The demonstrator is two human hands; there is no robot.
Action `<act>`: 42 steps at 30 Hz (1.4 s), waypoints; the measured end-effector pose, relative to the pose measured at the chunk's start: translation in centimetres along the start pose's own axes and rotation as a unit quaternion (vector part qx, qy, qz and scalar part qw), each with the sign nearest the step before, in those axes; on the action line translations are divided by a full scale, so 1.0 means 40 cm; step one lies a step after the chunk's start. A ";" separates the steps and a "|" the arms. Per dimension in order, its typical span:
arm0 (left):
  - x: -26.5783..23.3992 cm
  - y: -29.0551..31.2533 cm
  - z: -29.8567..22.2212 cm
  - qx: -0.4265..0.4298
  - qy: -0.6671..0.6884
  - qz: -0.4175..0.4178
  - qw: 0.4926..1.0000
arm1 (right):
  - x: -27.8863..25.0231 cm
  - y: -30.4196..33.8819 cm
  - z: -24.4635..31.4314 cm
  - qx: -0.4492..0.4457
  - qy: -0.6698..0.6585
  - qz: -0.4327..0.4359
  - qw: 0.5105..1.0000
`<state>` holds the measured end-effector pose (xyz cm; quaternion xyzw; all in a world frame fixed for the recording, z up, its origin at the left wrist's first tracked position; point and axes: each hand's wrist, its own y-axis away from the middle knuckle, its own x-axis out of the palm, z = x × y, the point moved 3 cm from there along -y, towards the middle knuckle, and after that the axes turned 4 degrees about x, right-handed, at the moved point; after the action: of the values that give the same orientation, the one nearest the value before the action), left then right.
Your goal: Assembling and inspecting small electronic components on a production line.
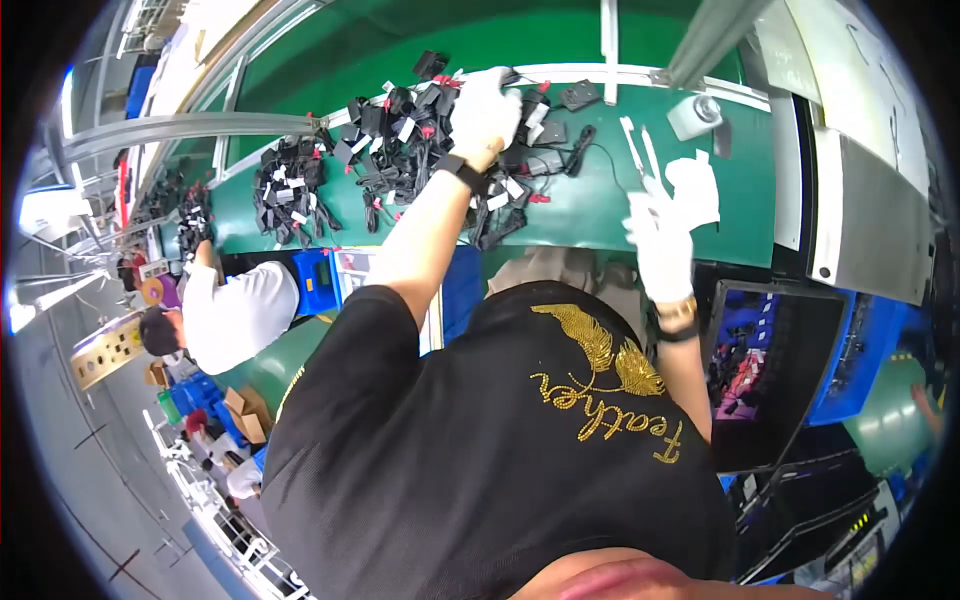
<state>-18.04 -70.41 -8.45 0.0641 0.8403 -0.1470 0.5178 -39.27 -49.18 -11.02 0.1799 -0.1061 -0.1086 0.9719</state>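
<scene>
My left hand, in a white glove, reaches over a heap of black power adapters with cables. Its fingers are curled down among them, and whatever they grip is hidden. Red and white tags show between the adapters. On the right, my right hand, also gloved, hovers by the bench edge with fingers stretched out and apart. Just beyond its fingertips lie a white toothbrush-like brush and a slim white stick. A crumpled white cloth or glove lies beside that hand.
A translucent bottle stands at the back right of the green bench. Another adapter pile lies to the left. A metal rail runs along the back. Blue bins sit below the bench; a co-worker works farther left.
</scene>
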 end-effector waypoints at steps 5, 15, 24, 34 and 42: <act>-0.147 0.079 0.222 -0.045 0.066 -0.084 0.993 | 0.194 -0.319 0.106 -0.032 0.525 -0.063 0.848; -0.159 0.089 0.213 -0.102 0.109 0.111 0.983 | 0.269 -0.563 0.049 0.088 0.569 -0.172 0.799; 0.014 -0.008 0.169 -0.058 -0.108 0.281 0.952 | 0.315 -0.302 0.214 -0.288 0.420 -0.131 0.850; 0.053 0.055 0.150 -0.094 -0.120 0.197 0.968 | 0.347 -0.084 0.383 -0.003 -0.335 0.199 0.921; -0.146 0.116 0.149 -0.172 0.555 -0.034 0.813 | 0.300 0.010 0.378 -0.226 0.110 -0.051 0.967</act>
<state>-9.12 -67.60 -6.61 0.0155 0.9982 0.0432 -0.0396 -31.45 -56.76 4.92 -0.0282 0.0378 -0.1589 0.9862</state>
